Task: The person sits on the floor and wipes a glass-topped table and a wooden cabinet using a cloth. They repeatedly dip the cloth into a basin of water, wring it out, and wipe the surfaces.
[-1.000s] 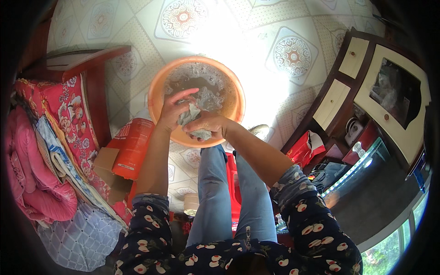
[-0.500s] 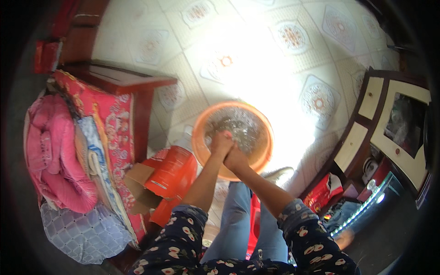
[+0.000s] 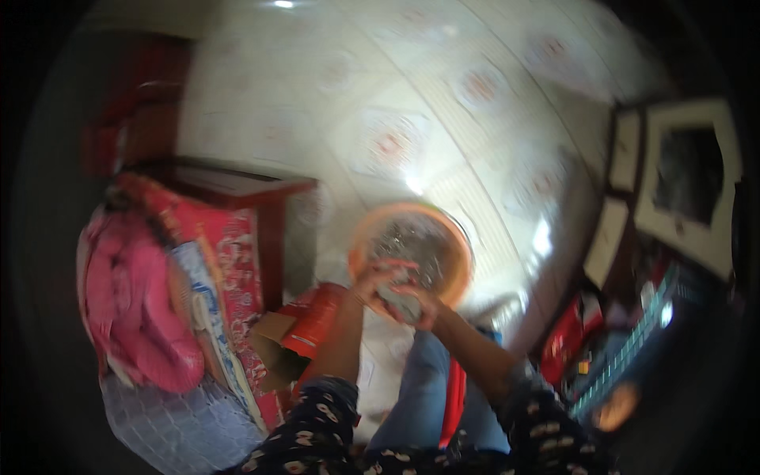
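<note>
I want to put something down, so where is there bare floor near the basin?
Bare floor shows beyond the basin, between the wooden furniture and the cabinet. Crowded: its near left, by box and bedding; its near side, by the hands and legs.

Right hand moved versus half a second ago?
Yes: judged against the orange basin, the right hand has come toward the person, to the near rim.

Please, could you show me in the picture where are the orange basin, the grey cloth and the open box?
Orange basin (image 3: 459,265): head view, on the right side of its wall.
Grey cloth (image 3: 404,305): head view, on its visible bunched part.
Open box (image 3: 318,321): head view, on its orange outer side.
</note>
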The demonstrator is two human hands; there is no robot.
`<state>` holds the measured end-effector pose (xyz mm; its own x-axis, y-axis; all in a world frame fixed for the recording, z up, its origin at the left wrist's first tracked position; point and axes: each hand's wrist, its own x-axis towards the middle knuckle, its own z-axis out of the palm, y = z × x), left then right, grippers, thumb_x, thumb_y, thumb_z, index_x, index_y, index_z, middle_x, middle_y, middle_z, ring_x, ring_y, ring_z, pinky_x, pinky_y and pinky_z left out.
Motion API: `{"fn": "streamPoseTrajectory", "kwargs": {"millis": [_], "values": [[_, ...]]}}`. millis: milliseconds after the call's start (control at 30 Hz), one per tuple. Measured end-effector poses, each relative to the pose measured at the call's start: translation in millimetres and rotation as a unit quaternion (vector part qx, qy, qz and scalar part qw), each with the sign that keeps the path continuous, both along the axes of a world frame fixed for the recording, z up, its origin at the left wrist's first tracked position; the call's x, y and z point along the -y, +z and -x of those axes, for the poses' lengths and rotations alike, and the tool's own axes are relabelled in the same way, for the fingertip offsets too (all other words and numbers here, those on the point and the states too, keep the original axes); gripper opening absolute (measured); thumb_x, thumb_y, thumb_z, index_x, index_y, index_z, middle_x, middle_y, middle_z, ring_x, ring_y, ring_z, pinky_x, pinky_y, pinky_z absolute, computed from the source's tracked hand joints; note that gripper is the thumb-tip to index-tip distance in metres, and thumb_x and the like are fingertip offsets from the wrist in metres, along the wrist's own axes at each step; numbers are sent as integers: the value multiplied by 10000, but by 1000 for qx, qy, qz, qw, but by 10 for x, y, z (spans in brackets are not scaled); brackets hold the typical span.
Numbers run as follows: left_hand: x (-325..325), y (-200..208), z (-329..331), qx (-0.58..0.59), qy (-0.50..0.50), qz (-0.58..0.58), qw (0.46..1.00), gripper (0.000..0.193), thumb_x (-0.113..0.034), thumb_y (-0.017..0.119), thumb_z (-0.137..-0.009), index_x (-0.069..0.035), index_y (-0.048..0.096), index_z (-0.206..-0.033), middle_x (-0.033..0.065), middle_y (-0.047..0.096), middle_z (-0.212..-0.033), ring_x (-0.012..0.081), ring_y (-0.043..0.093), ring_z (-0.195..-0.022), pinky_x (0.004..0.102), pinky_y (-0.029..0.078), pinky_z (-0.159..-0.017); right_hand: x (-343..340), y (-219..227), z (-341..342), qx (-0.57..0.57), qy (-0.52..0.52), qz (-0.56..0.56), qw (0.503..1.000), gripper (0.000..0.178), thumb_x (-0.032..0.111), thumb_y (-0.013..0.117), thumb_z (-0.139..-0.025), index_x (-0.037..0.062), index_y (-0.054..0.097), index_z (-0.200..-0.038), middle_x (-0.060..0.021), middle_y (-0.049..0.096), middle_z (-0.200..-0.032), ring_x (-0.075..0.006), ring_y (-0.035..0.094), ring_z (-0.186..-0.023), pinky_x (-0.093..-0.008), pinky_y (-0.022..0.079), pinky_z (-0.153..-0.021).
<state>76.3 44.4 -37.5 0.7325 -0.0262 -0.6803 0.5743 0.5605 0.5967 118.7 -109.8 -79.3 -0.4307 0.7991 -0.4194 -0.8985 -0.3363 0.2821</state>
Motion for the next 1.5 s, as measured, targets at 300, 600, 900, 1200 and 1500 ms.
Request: {"fn": "streamPoseTrajectory", "kwargs": {"millis": [300, 600, 900, 1200, 1500], "values": [[-5, -158, 225, -188, -71, -285, 937, 167, -58, 553, -867, 2, 680, -957, 71, 661, -991, 163, 587, -936, 283, 446, -859, -314, 112, 191, 215, 88, 36, 972, 395, 187, 730, -664, 33, 618, -1011, -78, 633, -749, -181, 609, -603, -299, 489, -471], [-17, -716, 215, -175, -251, -419, 855, 171, -69, 524, -800, -10, 684, -811, 58, 655, -797, 163, 581, -764, 272, 457, -739, -236, -68, 323, 536, 152, 118, 822, 341, 219, 663, -681, -4, 665, -939, -200, 675, -919, -307, 670, -861, -394, 535, -738], [-524, -1538, 554, -42, -619, -619, 482, 193, -141, 528, -765, -30, 682, -728, 187, 672, -813, 341, 649, -749, 426, 504, -669, -316, -182, 397, 568, 124, 142, 801, 349, 249, 673, -699, 60, 658, -992, -172, 665, -1015, -329, 643, -950, -416, 517, -783], [-816, -1476, 494, -27, -658, -574, 487, 182, -202, 603, -734, -50, 700, -755, 141, 673, -782, 296, 658, -735, 389, 520, -671, -593, -379, 710, 618, 112, 191, 755, 418, 299, 662, -736, 21, 625, -1046, -206, 649, -1043, -355, 632, -962, -424, 508, -821], [-384, -291, 81, -296, 158, -173, 926, 427, -399, 604, -858, -91, 616, -1154, 17, 650, -975, 216, 611, -857, 378, 483, -807, -183, -61, -574, 432, 148, 77, 886, 638, 276, 700, -780, -53, 462, -1272, -198, 544, -1195, -295, 645, -927, -362, 608, -641]]}}
